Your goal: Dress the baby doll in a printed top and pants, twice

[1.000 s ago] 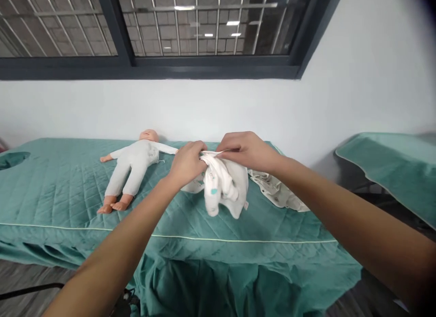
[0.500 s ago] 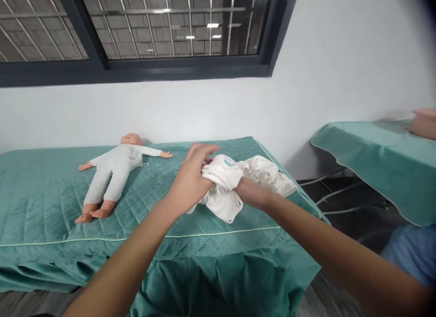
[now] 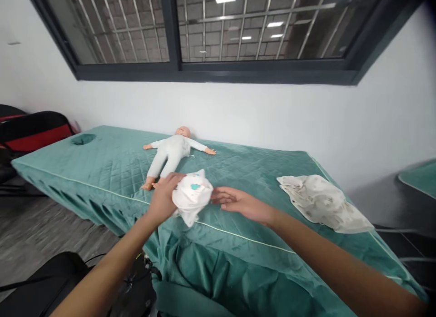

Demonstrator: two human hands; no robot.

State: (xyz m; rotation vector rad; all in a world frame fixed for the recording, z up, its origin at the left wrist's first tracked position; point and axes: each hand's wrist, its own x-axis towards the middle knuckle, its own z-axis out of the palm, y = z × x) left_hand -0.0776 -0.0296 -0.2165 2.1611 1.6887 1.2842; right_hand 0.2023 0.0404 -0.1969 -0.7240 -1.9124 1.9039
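Observation:
My left hand (image 3: pixel 164 196) is closed on a bunched white baby garment (image 3: pixel 191 196) with a teal print, held above the front edge of the bed. The garment's folds hide part of the fingers. To its right, my right hand (image 3: pixel 240 203) has its fingers stretched out and apart, the tips at the garment's side; whether they touch it I cannot tell. Beyond the garment a baby doll (image 3: pixel 173 148) in a white suit lies on its back, arms spread, its bare feet close to my left hand.
The bed (image 3: pixel 252 171) has a green quilted cover with a face hole at its left end. A second crumpled white patterned garment (image 3: pixel 316 199) lies at the right. Red and black chairs (image 3: pixel 37 133) stand at the far left, with a black bag-like object (image 3: pixel 51 285) below.
My view has turned left. The bunched garment has moved away from the other garment, towards the doll. My right hand has come out of the cloth, while my left hand keeps hold.

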